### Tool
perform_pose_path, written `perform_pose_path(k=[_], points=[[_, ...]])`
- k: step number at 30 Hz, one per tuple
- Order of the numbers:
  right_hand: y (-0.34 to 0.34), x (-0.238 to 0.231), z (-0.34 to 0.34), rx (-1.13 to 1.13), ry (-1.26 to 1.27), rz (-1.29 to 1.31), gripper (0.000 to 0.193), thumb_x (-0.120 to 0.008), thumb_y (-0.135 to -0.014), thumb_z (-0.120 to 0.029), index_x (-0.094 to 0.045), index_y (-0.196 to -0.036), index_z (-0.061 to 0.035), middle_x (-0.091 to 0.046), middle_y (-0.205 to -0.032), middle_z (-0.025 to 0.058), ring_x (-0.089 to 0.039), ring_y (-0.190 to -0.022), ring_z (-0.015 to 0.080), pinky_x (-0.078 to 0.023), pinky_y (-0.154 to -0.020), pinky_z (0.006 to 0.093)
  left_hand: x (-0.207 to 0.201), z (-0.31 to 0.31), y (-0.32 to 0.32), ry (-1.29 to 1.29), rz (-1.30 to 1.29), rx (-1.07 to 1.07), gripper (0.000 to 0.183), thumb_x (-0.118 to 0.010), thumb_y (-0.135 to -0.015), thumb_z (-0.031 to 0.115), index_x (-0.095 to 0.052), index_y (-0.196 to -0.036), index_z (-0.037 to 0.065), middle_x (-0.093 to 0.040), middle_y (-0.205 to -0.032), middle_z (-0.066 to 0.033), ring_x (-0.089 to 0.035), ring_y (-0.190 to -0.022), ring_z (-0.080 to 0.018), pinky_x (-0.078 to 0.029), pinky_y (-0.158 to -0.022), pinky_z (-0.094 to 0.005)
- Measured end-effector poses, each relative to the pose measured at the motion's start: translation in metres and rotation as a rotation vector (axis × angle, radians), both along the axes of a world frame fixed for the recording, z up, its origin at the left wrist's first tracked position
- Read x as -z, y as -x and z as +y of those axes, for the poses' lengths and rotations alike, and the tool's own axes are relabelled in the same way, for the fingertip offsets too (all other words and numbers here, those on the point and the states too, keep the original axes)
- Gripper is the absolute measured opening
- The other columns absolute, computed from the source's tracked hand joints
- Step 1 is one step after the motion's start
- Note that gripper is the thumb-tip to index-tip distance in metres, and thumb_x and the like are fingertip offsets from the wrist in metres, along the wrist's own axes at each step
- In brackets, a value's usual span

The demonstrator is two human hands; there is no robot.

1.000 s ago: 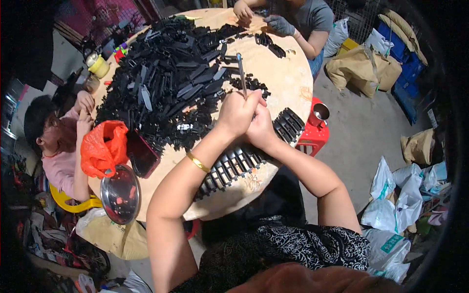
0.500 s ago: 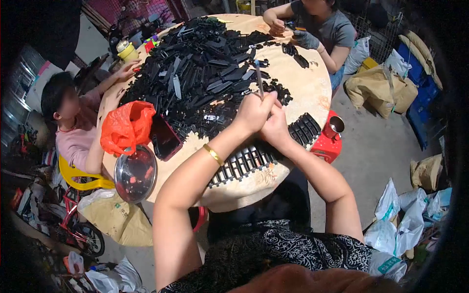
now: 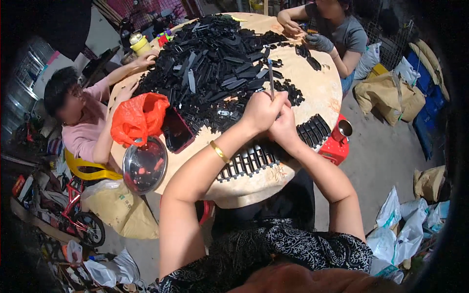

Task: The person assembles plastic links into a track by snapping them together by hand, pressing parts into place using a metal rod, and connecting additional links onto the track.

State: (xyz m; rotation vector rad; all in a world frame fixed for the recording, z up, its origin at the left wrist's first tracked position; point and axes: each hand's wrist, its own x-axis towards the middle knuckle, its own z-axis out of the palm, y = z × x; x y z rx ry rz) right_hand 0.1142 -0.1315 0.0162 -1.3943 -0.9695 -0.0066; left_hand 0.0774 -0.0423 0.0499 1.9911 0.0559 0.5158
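My left hand (image 3: 264, 111), with a gold bracelet on its wrist, is closed around a slim pen-like stick (image 3: 271, 77) that points up and has a bluish tip. Pressed against it is my right hand (image 3: 283, 128), also closed; whatever its fingers hold is hidden. Both hands are over the near part of a round table (image 3: 207, 188) with a tan cover. Beneath my wrists lies a row of black slotted plastic parts (image 3: 246, 161), and similar black parts (image 3: 314, 129) sit by my right wrist. A big heap of black plastic pieces (image 3: 222, 68) spreads beyond my hands.
A red plastic bag (image 3: 139, 119), a clear round lid or bowl (image 3: 144, 166) and a dark phone-like slab (image 3: 178, 132) lie left. A person in pink sits left; another, wearing a glove (image 3: 318, 42), works far right. A metal cup (image 3: 342, 131) stands on a red stool (image 3: 334, 149).
The whole view has shifted, with the table appearing farther right. My hands stay together with the stick upright. The person on the left has turned their head toward the heap.
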Motion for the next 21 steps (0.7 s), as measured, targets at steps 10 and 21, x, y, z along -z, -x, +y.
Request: perform_pose_path(k=[10, 21], points=[[-0.001, 0.012, 0.006, -0.024, -0.037, 0.047, 0.026, -0.062, -0.075, -0.008, -0.057, -0.098, 0.0017, -0.060, -0.091, 0.0104, -0.056, -0.089, 0.0186, -0.044, -0.079, 0.0309, 0.002, 0.001, 0.001, 0.010, 0.017, -0.015, 0.041, -0.044, -0.085, 0.030, -0.066, -0.071, -0.001, -0.062, -0.064, -0.0150, -0.060, -0.062, -0.0233, -0.046, -0.060, -0.0334], [0.016, 0.008, 0.016, -0.071, -0.032, 0.132, 0.028, -0.064, -0.074, -0.012, -0.057, -0.098, 0.0011, -0.061, -0.091, 0.0108, -0.058, -0.088, 0.0178, -0.045, -0.076, 0.0295, 0.002, 0.009, 0.017, 0.054, -0.010, -0.086, 0.041, -0.045, -0.085, 0.032, -0.067, -0.070, 0.001, -0.062, -0.061, -0.0161, -0.062, -0.058, -0.0246, -0.046, -0.057, -0.0335]])
